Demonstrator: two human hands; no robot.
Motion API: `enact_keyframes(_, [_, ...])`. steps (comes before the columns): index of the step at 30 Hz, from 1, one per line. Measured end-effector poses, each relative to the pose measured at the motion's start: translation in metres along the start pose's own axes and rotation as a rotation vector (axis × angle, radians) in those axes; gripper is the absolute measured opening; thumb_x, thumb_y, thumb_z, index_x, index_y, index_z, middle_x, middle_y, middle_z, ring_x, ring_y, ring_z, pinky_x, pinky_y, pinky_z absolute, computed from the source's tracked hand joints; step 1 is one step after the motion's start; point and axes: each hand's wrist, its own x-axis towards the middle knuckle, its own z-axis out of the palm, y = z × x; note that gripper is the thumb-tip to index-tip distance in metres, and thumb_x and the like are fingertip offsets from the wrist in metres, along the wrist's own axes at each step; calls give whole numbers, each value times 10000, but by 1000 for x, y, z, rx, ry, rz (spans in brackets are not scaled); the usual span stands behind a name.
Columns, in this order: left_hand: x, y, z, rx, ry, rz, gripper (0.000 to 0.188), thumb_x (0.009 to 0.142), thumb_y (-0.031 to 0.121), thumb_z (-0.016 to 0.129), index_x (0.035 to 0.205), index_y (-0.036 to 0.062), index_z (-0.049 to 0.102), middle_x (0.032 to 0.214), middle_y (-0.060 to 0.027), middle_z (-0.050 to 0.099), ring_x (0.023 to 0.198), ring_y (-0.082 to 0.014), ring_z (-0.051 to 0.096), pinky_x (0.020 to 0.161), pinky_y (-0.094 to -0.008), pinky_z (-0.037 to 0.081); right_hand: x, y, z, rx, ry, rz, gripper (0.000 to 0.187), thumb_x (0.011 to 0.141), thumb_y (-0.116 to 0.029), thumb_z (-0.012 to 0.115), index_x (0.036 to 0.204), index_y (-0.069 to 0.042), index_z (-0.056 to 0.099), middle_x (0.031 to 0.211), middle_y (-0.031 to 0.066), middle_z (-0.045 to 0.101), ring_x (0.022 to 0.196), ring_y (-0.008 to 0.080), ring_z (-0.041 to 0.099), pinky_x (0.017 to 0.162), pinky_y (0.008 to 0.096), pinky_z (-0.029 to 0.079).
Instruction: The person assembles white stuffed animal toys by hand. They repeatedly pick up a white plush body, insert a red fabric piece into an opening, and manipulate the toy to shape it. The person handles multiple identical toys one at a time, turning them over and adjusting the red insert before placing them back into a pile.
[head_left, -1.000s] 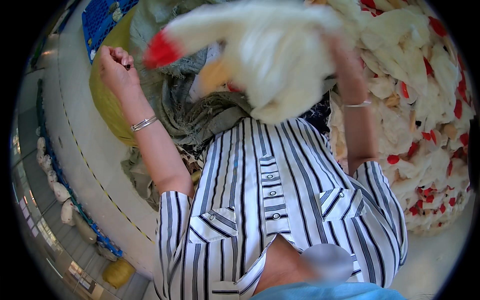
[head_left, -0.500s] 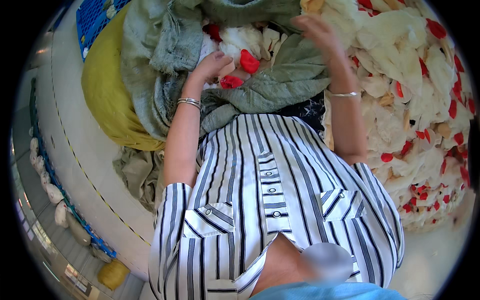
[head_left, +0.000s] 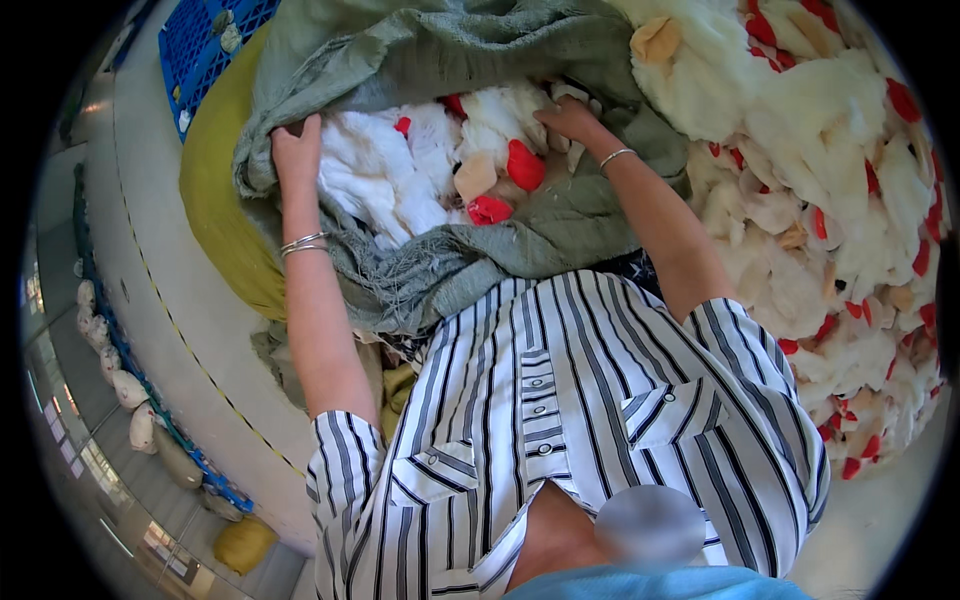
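Note:
A large grey-green woven sack [head_left: 340,85] stands with its mouth wide, its edge rolled and frayed at the near side. Soft white plush pieces [head_left: 380,175] fill it, with red bits [head_left: 525,165] and a beige piece [head_left: 476,176] among them. On the left, my left hand [head_left: 297,150] grips the sack's rim, thumb inside and fingers hidden behind the cloth. My right hand [head_left: 570,118] reaches into the right side of the opening, fingers curled among the pieces; what they hold is partly hidden.
A big heap of white plush pieces [head_left: 780,130] with red parts rises on the right. Left of the sack are a full olive-yellow sack [head_left: 220,190] and a blue plastic crate [head_left: 205,55]. Stuffed sacks [head_left: 130,390] line the floor at far left.
My left hand has moved left from the pieces onto the sack's rim, and the mouth has spread wider. My right hand has come down from the far right edge into the opening.

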Motion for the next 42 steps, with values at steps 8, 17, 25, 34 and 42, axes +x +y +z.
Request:
enact_keyframes(8, [-45,-35,28,831,-490,-123,749,777,532,622,1188,-86,527,1257,-314,524,1198,-428,477,1047,-454,340,7,-36,18,178,-86,-74,1110,614,-602,753,1391,76,343,1392,270,433,1303,358,426,1081,363,344])
enact_keyframes(17, [-67,17,29,657,-830,-108,703,766,457,686,1151,-116,551,1148,-282,603,1119,-361,564,992,-388,406,37,-18,15,-215,-33,-136,938,588,-536,771,1299,9,494,1313,247,510,1189,349,530,1011,397,423])
enact_keyframes(25, [-37,-99,72,484,-814,-316,464,893,404,600,1019,-34,687,1050,-171,679,984,-215,630,885,-312,474,57,-72,-18,-185,-471,61,757,688,-555,717,1233,-43,594,1249,188,594,1163,316,554,1005,387,412])
enact_keyframes(34, [-19,-141,85,120,-840,-839,425,889,385,596,1045,-1,680,1032,-128,682,941,-204,633,862,-320,483,111,15,57,476,102,6,655,769,-554,615,1240,-100,612,1349,154,535,1231,301,517,1042,391,372])
enact_keyframes(42, [-61,-165,127,-180,-880,-1139,394,886,369,593,1069,29,674,1016,-91,684,902,-194,635,842,-327,491,110,9,57,388,11,21,634,767,-524,615,1220,-81,620,1317,177,554,1214,306,528,1028,391,385])
